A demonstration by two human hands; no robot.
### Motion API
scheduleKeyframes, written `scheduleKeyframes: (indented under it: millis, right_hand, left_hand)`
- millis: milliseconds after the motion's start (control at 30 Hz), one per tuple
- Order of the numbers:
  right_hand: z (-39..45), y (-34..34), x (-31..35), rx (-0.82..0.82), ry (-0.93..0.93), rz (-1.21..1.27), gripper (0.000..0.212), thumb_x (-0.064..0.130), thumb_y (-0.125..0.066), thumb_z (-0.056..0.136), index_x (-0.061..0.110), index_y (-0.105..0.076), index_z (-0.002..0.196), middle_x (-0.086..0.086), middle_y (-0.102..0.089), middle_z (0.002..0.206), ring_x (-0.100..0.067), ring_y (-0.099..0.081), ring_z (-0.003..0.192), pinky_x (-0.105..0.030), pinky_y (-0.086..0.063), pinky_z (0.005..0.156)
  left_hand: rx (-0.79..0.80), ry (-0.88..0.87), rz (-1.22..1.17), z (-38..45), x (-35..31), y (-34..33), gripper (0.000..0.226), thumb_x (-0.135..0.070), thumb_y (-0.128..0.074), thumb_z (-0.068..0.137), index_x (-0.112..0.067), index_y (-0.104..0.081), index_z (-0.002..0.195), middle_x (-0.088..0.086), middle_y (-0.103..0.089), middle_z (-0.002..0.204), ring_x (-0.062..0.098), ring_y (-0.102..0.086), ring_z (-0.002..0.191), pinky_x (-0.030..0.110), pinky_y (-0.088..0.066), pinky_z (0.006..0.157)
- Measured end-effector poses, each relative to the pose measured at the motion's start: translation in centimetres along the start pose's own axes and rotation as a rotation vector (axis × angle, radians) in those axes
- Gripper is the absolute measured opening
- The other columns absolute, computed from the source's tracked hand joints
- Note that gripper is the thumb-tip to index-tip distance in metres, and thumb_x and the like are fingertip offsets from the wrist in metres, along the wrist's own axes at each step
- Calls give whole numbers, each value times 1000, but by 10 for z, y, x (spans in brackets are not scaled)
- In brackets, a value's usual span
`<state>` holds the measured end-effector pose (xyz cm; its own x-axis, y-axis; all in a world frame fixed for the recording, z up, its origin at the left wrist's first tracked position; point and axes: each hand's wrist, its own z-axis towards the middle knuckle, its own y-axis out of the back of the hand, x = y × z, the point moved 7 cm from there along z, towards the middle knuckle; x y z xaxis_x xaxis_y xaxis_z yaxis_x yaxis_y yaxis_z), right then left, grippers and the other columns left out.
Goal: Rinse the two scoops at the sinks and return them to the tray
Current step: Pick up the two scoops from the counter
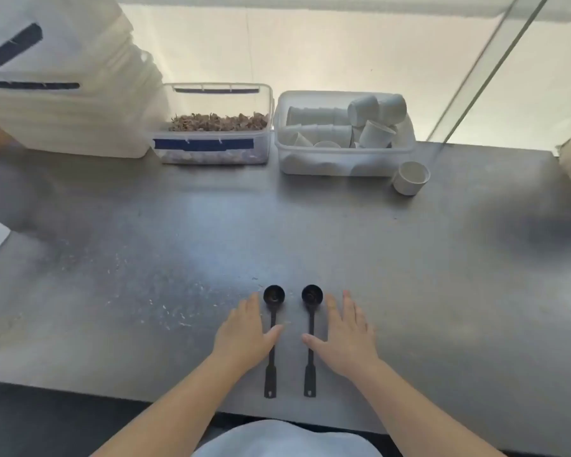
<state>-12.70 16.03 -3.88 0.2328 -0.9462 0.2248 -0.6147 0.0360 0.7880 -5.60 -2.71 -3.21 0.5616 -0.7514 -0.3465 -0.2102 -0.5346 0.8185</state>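
Observation:
Two black long-handled scoops lie side by side on the steel counter (409,291), bowls away from me. The left scoop (272,311) has my left hand (244,334) flat beside it, thumb lying over its handle. The right scoop (311,311) has my right hand (346,338) flat on its right side, thumb tip at its handle. Both hands have straight fingers and grip nothing. No sink or tray is in view.
At the back stand a clear box of brown dried pieces (211,127), a clear box of white paper cups (343,133), and a loose white cup (411,178). A large white container (63,94) fills the back left. White crumbs dot the counter's left.

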Motion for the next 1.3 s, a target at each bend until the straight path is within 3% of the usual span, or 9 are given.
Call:
scheduleKeyframes:
  millis: [133, 300, 467, 600, 700, 800, 933, 1067, 1300]
  right_hand:
    - [4, -6, -8, -135, -83, 233, 68, 55, -57, 88, 17, -40, 143, -7, -40, 143, -25, -39, 133, -38, -36, 109]
    - [23, -12, -7, -95, -165, 503, 30, 36, -63, 91, 10, -66, 107, -7, -69, 107, -24, -62, 103, -29, -46, 80]
    - [34, -7, 4, -81, -192, 494, 21, 31, -63, 90, 13, -72, 92, -6, -71, 93, -24, -64, 97, -25, -37, 69]
    - [43, -10, 6, -47, -201, 431, 33, 30, -64, 87, 15, -56, 59, -5, -63, 62, -28, -61, 75, -32, -39, 61]
    - [44, -12, 5, -15, -206, 593, 22, 26, -67, 87, 16, -65, 67, -12, -71, 68, -21, -60, 62, -29, -43, 59]
    - [43, -17, 0, 17, -219, 782, 22, 21, -67, 88, 16, -62, 67, -4, -60, 58, -17, -46, 53, -27, -35, 58]
    - [39, -13, 0, 42, -188, 918, 32, 18, -66, 89, 17, -58, 59, 0, -52, 52, -11, -38, 45, -26, -31, 53]
    - [31, -5, 14, 69, -111, 1010, 19, 20, -67, 89, 11, -67, 72, -1, -54, 59, -15, -43, 58, -27, -32, 56]
    - [10, 1, 81, 217, 77, 1034, 24, 17, -66, 90, -6, -67, 83, -8, -56, 69, -15, -44, 61, -23, -34, 54]
  left_hand:
    - [49, 159, -265, 8, 15, -22, 51, -43, -59, 89, -12, -46, 127, 7, -60, 116, 24, -58, 103, 40, -50, 88]
    - [0, 187, -358, 18, 17, -24, 32, -39, -61, 89, -15, -61, 109, 1, -65, 96, 20, -61, 90, 35, -53, 81]
    - [1, 191, -344, 25, 15, -25, 28, -37, -65, 87, -18, -67, 107, 1, -69, 99, 20, -64, 95, 29, -49, 79]
    - [22, 200, -309, 32, 15, -26, 18, -34, -65, 86, -21, -68, 97, -1, -70, 93, 20, -64, 92, 29, -50, 76]
    - [50, 216, -369, 36, 16, -26, 9, -30, -66, 85, -22, -65, 79, 0, -71, 82, 19, -67, 84, 32, -54, 77]
    - [103, 209, -521, 37, 19, -28, 16, -22, -68, 86, -19, -62, 71, 2, -70, 74, 18, -70, 71, 32, -56, 77]
    - [150, 217, -759, 28, 22, -21, 9, -15, -67, 88, -12, -66, 80, 4, -67, 74, 13, -63, 63, 21, -54, 61]
    - [133, 248, -894, 8, 28, -2, 6, -13, -66, 89, -8, -69, 87, 4, -72, 75, 7, -54, 54, 18, -37, 46]
    - [25, 312, -1062, -40, 62, 36, 1, -16, -67, 89, -15, -67, 88, 5, -77, 83, 5, -58, 57, 21, -39, 50]
